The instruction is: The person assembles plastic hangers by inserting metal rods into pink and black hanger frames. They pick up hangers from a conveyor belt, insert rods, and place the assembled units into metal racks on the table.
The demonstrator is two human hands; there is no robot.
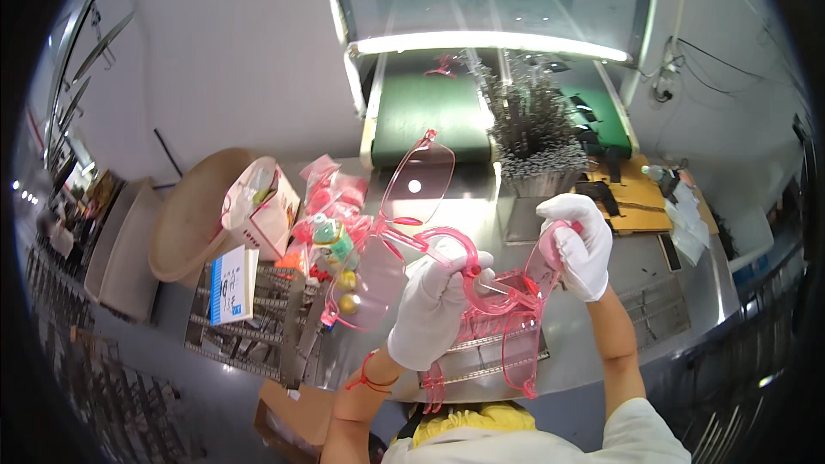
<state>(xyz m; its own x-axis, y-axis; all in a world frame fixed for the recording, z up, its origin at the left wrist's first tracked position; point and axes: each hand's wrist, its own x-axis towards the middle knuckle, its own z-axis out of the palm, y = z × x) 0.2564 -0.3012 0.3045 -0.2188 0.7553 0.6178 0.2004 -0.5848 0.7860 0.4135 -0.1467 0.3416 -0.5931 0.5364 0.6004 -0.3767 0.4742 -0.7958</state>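
White walls [241, 60] are standing around a green belt [421, 120], and a long bright light [490, 41] is shining over it. I am looking down from far away at a shiny metal table [627, 262]. My left hand [430, 305], in a white glove, is pinching a pink see-through frame [461, 238] above the table's near side. One big clear lens [418, 182] is sticking up past the fingers. My right hand [580, 249] is closing around a soft-looking pink thing [551, 251], maybe a cloth, right by the frame's right end. I am not able to tell how hard it is squeezing.

To me, this is looking like a rubbing step. I am thinking the left hand should be holding the frame steady by its rims, not by the flat lenses. The right hand should be pressing softly and evenly on both sides, because thin parts could be bending. I am wanting the big lens to be staying clear of the metal rods [528, 125] ahead.
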